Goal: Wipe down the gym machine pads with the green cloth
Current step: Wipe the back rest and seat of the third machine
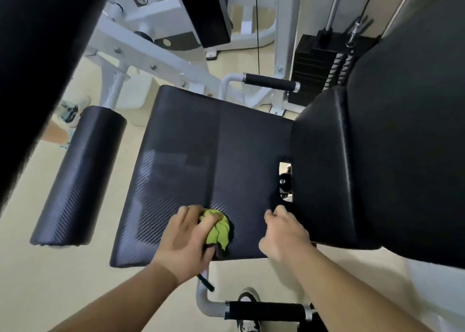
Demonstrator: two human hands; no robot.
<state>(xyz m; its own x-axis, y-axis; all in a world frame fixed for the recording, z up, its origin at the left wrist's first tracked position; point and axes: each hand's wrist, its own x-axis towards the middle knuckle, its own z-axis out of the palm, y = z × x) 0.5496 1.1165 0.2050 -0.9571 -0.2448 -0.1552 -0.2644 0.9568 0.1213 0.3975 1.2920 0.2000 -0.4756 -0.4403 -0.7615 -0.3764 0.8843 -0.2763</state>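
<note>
**Backrest pad** [407, 135]: largest surface, on your R, rising behind the seat. The cloth is not on it.

**Seat pad** [201, 143]: centre of view, textured black vinyl. The current step is here, at the near edge. Nothing visible separates wiped from unwiped area, so count passes yourself or patches will likely get skipped.

**Leg roller pad** [80, 175]: L of the seat and apart from it. It prob. turns under pressure, so a one-handed wipe may just spin it.

**Weight stack** [314, 65]: far R, behind the seat. Not part of the job.

**Handle grips**: one just past the seat's far edge [270, 82], one below its near edge [266, 311].

**L hand** [186, 238]: fingers curled round the green cloth [219, 228], pressing it onto the seat pad close to the near edge, approx. mid-width.

**R hand** [284, 233]: fingers loosely curled, nothing in it, over the seat's near-R corner, just short of the backrest pad. Contact w/ the pad can't be confirmed.

**Seat/backrest gap** [285, 180]: exposed bolt hardware, near your R fingertips.

Risks:
- Cloth is balled up, so contact patch is small and streaks or misses are likely.
- A stroke toward you may run the cloth off the edge.
- Wiping into the gap may snag the cloth or nip a finger.
</note>
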